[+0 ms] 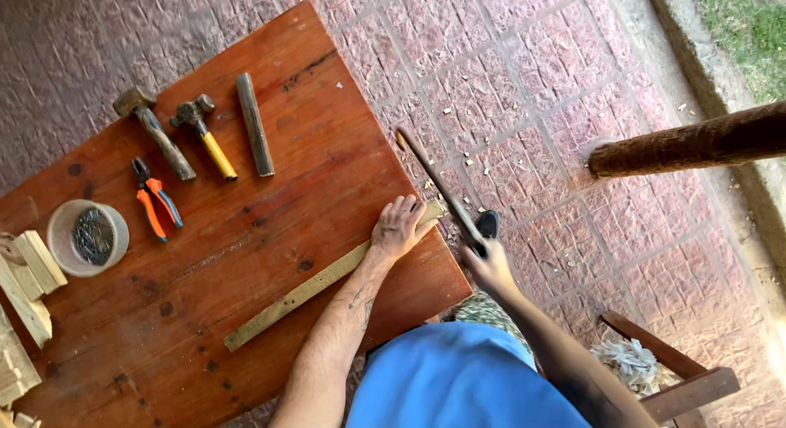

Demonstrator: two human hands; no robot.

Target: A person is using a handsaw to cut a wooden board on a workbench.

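strip (327, 282) under left hand (399, 230) | saw (438, 188) in right hand (489, 267) grip

Two hammers (176, 129), pliers (155, 200), nail tub (86, 237)

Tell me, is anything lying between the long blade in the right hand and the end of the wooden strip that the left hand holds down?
Nothing visible does. The blade in the right hand hangs just past the table edge, beside the wooden strip end under the left hand. The tools lie far off.
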